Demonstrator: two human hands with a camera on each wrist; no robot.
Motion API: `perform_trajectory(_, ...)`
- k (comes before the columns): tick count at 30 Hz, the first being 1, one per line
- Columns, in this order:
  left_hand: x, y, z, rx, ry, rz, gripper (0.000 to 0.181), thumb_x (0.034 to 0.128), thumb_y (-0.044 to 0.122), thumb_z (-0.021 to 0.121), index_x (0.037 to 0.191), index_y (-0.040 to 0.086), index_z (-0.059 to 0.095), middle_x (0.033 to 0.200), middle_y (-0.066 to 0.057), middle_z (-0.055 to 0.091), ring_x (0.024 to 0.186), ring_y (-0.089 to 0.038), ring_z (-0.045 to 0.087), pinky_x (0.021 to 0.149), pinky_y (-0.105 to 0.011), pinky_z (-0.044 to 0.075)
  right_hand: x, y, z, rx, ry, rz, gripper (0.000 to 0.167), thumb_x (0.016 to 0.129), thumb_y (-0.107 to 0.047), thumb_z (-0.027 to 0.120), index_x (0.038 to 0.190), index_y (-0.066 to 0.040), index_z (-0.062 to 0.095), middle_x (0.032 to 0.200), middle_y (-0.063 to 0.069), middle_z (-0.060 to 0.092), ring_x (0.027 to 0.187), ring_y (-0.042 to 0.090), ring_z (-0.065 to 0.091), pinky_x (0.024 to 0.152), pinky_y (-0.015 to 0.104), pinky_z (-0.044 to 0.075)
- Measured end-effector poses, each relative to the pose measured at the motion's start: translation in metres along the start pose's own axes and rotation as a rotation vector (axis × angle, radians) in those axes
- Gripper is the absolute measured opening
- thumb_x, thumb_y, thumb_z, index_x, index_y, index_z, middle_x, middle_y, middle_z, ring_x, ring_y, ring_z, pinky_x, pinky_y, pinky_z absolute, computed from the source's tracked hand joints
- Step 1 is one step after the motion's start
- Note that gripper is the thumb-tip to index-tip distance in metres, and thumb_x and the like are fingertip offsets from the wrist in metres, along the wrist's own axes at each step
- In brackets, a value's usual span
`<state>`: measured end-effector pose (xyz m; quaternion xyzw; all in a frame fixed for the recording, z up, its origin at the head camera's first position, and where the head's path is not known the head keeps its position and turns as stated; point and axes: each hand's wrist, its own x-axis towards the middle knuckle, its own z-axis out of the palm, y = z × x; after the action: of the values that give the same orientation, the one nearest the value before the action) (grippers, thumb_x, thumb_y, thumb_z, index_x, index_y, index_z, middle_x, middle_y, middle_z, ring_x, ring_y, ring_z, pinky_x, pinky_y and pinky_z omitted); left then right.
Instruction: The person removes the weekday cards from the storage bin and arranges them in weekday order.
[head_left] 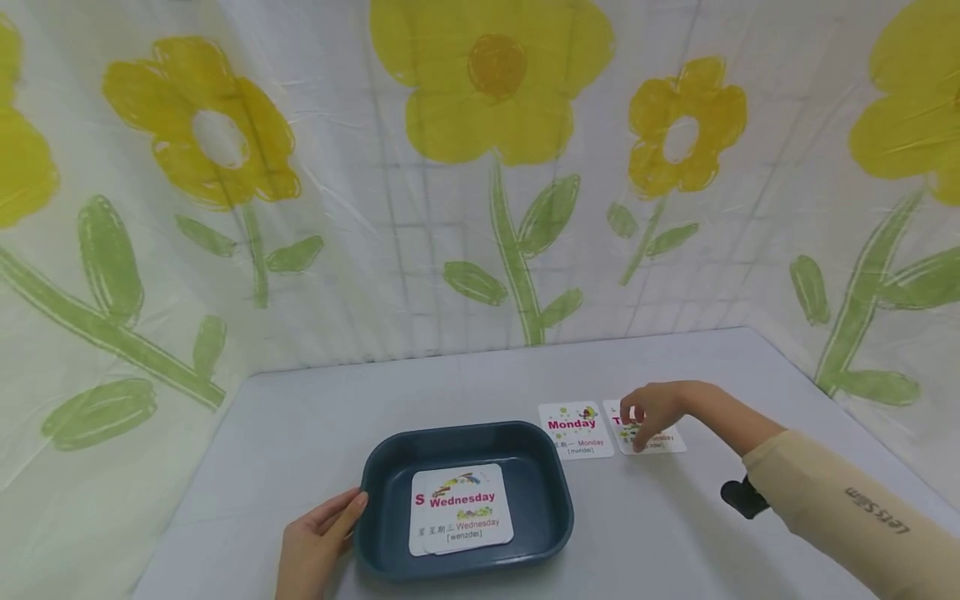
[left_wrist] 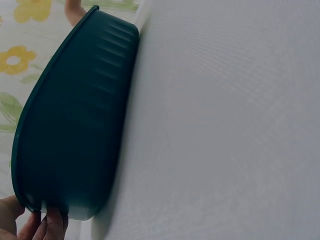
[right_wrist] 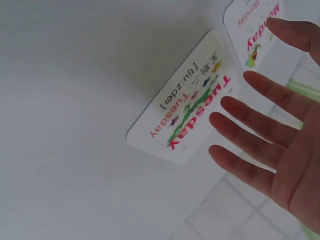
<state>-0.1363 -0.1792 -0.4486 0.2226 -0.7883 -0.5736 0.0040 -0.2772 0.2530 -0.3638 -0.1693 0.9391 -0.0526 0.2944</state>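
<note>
- A tray [head_left: 538, 510] on the table [head_left: 330, 408] contains a Wednesday card [head_left: 468, 510], overlapping another card [head_left: 417, 523].
- Left hand [head_left: 317, 540]: grips the tray's left end.
- Right hand [right_wrist: 280, 140]: empty, fingers spread wide, near the Tuesday card [right_wrist: 187, 110], which lies beside the Monday card [head_left: 576, 432].

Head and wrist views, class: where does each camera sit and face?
Head: worn there, facing forward and down at the tray; left hand, right hand, sleeve show.
Left wrist: worn there, facing the tray's side; fingers, some arm show.
Right wrist: worn there, facing the Tuesday card; right hand shows.
Head and left wrist both show the tray.
</note>
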Motion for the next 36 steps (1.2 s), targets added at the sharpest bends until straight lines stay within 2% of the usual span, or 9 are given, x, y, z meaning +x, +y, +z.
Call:
perform_trajectory(8,0.0,0.0,0.0,-0.009,0.001,-0.003,0.076,0.0752,0.056,0.067,0.119,-0.004,0.058,0.119,-0.024,0.058,0.106,-0.035,0.06,0.076,-0.037,0.055,0.008,-0.026,0.0,0.0,0.01,-0.058,0.04,0.072,-0.029,0.077,0.106,-0.017,0.06,0.106,0.007,0.057,0.093,0.023,0.052,0.08,0.048,0.048)
perform_trajectory(22,-0.001,-0.001,0.001,-0.002,-0.002,-0.009,0.076,0.0765,0.056,0.066,0.12,-0.005,0.057,0.122,-0.024,0.056,0.11,-0.037,0.057,0.078,-0.039,0.054,0.005,-0.085,-0.016,-0.018,0.066,-0.297,0.046,0.074,-0.031,0.075,0.114,-0.016,0.058,0.112,0.007,0.06,0.104,0.027,0.056,0.081,0.039,0.053)
perform_trajectory(31,-0.001,-0.001,0.001,-0.002,0.006,-0.001,0.075,0.0765,0.056,0.066,0.12,-0.005,0.058,0.121,-0.024,0.057,0.109,-0.037,0.057,0.078,-0.038,0.054,0.003,-0.114,-0.015,-0.017,0.058,-0.391,0.045,0.075,-0.031,0.074,0.115,-0.018,0.058,0.112,-0.001,0.06,0.105,0.019,0.055,0.083,0.032,0.05)
perform_trajectory(36,0.0,-0.002,0.001,-0.011,0.005,0.001,0.075,0.0761,0.056,0.066,0.12,-0.004,0.058,0.121,-0.024,0.057,0.109,-0.036,0.057,0.078,-0.038,0.054,0.005,-0.127,-0.012,-0.01,0.044,-0.437,0.046,0.076,-0.032,0.074,0.116,-0.018,0.057,0.114,-0.005,0.059,0.108,0.015,0.053,0.091,0.032,0.047)
